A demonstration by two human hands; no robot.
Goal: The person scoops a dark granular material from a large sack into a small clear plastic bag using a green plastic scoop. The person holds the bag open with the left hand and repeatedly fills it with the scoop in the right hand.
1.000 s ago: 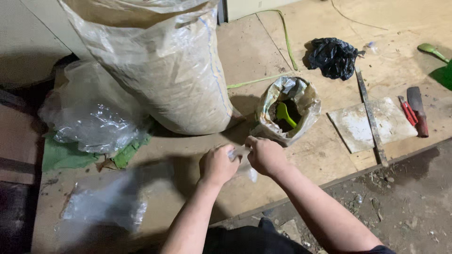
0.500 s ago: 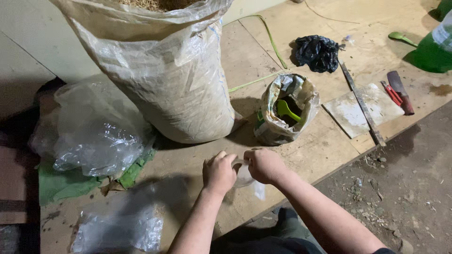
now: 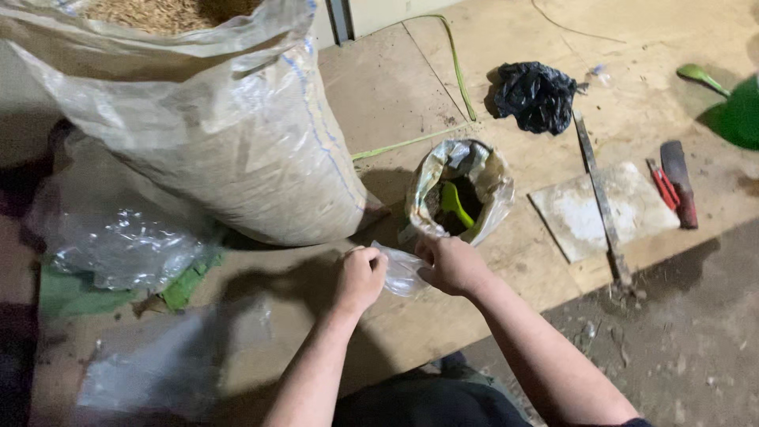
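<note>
A small clear plastic bag (image 3: 399,270) is stretched between my two hands over the wooden boards. My left hand (image 3: 360,278) pinches its left edge and my right hand (image 3: 452,263) grips its right edge. Just beyond my right hand stands a small open sack (image 3: 489,180) of dark soil with a green scoop (image 3: 455,204) stuck in it. A big woven sack (image 3: 213,134), full of pale husks, leans to the left of it.
Crumpled clear plastic bags (image 3: 118,245) lie at the left. A black plastic bag (image 3: 536,95), a flat pale tile (image 3: 605,209), a metal bar (image 3: 598,194), red pliers (image 3: 664,186), a cleaver (image 3: 680,182) and a green container (image 3: 739,111) lie at the right. Bare dirt ground lies beyond the board edge.
My hands have stayed together on the clear bag and pulled it a little wider. The head camera has shifted, so the sacks sit lower in view.
</note>
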